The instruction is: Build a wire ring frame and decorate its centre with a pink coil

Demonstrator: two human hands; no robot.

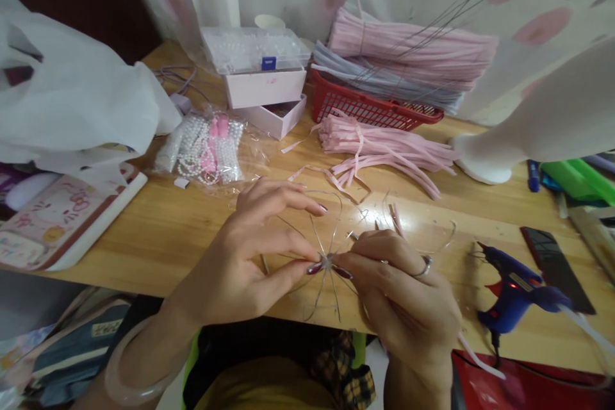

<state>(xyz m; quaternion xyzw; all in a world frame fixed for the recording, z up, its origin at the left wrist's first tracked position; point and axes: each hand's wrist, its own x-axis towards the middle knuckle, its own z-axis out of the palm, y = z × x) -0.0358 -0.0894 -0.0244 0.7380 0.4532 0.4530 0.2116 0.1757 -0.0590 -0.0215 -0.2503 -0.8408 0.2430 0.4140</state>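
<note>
two bare hands are meeting just above the front edge of a wooden bench [163, 237]. the left hand [250, 256] is pinching the centre of a spray of thin wires [327, 261], thumb and forefinger pressed together, its other fingers arching loosely above. the right hand [403, 298], wearing a ring, is pinching the same knot from the other side, fingers curled in. the wires are fanning out from the knot, some over the bench, some hanging past its front edge. a blue glue gun [516, 291] is lying near the right hand, toward the front right corner. loose pink strips [384, 147] are lying mid-bench behind the hands. bare wood is showing left of the left hand.
</note>
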